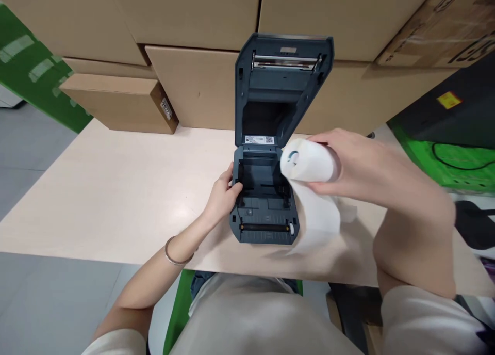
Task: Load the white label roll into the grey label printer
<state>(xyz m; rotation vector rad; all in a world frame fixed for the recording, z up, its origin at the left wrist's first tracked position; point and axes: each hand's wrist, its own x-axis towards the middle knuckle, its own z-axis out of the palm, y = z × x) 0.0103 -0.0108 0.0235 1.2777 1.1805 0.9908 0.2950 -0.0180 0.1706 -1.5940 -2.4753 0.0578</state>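
A dark grey label printer [266, 210] stands on the table with its lid [284, 86] raised. Its inner bay shows no roll, and a black roller [266, 227] crosses the front end. My left hand [222, 196] grips the printer's left side wall, thumb over the rim. In my right hand [342, 161] is a white paper roll [309, 161], held on its side just right of the bay, near the hinge. A loose strip of paper [319, 218] hangs from the roll toward the tabletop. Some fingers of both hands are hidden.
Large cardboard boxes [201, 86] line the back of the table [116, 190]. A small flat carton [116, 99] stands at the back left. A green crate [460, 164] with a black cable is at the right.
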